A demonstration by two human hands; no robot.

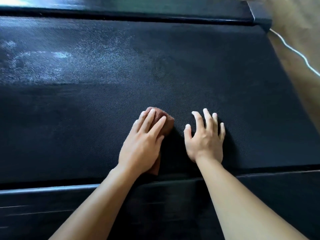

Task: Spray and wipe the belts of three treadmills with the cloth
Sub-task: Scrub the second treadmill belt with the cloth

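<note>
Pressing down with straight fingers, the left hand [142, 146] pins the brown cloth [168, 120] to the treadmill belt [207, 75], low centre. At its 3 o'clock the right hand [206, 144] lies palm-down on the belt, fingers spread, holding nothing. Wet sheen [43, 63] at 10 o'clock, white cable [294, 51] at 2 o'clock.

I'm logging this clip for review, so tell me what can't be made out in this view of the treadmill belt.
Head view only.
The cloth: mostly covered by the left hand.
The belt: cut off at the left edge.
The white cable: blurred, leaves the right edge.
Any spray bottle or other treadmills: out of frame.
</note>
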